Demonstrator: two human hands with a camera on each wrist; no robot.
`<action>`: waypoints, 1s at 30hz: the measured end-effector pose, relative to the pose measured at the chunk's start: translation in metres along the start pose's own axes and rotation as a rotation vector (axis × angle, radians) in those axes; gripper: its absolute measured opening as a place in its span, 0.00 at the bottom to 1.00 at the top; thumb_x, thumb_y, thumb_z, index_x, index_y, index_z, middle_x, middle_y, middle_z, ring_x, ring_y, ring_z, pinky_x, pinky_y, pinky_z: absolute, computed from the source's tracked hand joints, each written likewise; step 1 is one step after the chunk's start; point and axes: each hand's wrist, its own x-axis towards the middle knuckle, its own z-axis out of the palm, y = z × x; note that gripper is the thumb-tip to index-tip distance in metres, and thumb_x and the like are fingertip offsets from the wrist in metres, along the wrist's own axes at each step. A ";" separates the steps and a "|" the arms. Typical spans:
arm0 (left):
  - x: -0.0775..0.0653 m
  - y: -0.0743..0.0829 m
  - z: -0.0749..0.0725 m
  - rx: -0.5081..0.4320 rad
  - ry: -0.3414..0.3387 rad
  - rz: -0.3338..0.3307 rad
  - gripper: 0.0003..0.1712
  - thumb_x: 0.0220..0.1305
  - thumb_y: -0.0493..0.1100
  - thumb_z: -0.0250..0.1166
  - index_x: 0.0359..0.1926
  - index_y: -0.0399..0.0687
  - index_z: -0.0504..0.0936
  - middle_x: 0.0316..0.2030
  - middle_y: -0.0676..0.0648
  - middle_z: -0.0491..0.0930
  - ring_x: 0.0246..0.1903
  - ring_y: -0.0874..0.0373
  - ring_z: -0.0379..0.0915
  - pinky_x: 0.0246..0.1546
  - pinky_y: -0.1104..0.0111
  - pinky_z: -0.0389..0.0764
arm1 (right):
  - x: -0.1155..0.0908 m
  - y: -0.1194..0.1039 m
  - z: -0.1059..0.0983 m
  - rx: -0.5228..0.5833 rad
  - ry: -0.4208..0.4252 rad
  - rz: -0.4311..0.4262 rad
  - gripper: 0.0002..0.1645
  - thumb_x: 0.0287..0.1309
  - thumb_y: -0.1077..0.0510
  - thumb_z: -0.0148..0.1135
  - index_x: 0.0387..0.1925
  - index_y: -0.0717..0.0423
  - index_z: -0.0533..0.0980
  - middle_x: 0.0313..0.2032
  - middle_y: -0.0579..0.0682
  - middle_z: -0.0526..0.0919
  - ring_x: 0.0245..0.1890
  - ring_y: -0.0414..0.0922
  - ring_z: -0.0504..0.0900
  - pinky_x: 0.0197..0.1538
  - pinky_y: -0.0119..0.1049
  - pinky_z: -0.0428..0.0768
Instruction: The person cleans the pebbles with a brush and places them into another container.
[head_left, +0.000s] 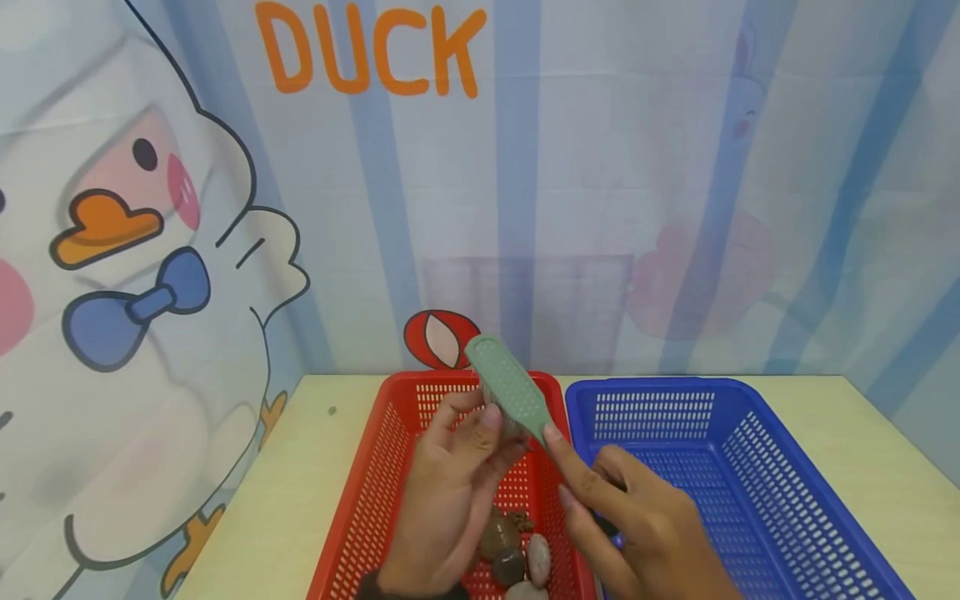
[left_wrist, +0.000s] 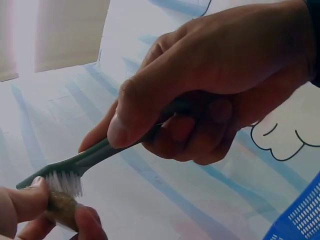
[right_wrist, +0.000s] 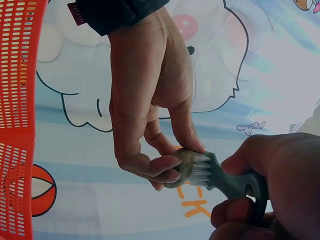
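A green scrubbing brush (head_left: 510, 385) with white bristles is gripped by my right hand (head_left: 648, 521), its index finger stretched along the handle in the head view. Between the fingertips of my left hand (head_left: 450, 483) is a rounded brownish stone (right_wrist: 186, 161). In the right wrist view, the bristles press against the stone's side. The left wrist view shows the bristles (left_wrist: 64, 183) on top of the stone (left_wrist: 62, 209), with left fingertips around it. From the head camera, the brush and left fingers hide most of the stone. Both hands are above the baskets.
Under the left hand stands a red basket (head_left: 352, 492) holding several stones, among them a brown one (head_left: 497, 535), a dark one (head_left: 508, 567) and a pale one (head_left: 538, 558). A blue basket (head_left: 787, 467) is to its right. Behind the table (head_left: 262, 500) hangs a printed curtain (head_left: 570, 183).
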 end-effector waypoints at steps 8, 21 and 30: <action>0.001 0.001 -0.001 0.059 0.001 -0.067 0.23 0.74 0.43 0.60 0.63 0.36 0.67 0.54 0.35 0.72 0.49 0.46 0.75 0.57 0.57 0.74 | 0.001 0.008 -0.004 -0.042 -0.012 0.119 0.24 0.77 0.47 0.49 0.64 0.54 0.77 0.27 0.36 0.58 0.22 0.29 0.53 0.20 0.21 0.57; 0.001 0.004 -0.002 -0.084 0.006 0.003 0.20 0.80 0.35 0.45 0.65 0.28 0.65 0.58 0.31 0.71 0.57 0.42 0.73 0.62 0.54 0.70 | -0.001 0.006 -0.004 -0.042 -0.023 -0.079 0.28 0.79 0.45 0.41 0.75 0.42 0.64 0.27 0.37 0.59 0.22 0.29 0.52 0.22 0.17 0.52; 0.000 0.002 0.000 -0.057 -0.043 -0.024 0.21 0.79 0.38 0.51 0.64 0.28 0.65 0.58 0.31 0.74 0.58 0.40 0.74 0.60 0.52 0.72 | 0.000 0.003 0.008 -0.100 0.021 -0.049 0.28 0.79 0.46 0.39 0.75 0.41 0.62 0.26 0.38 0.59 0.22 0.29 0.52 0.21 0.18 0.53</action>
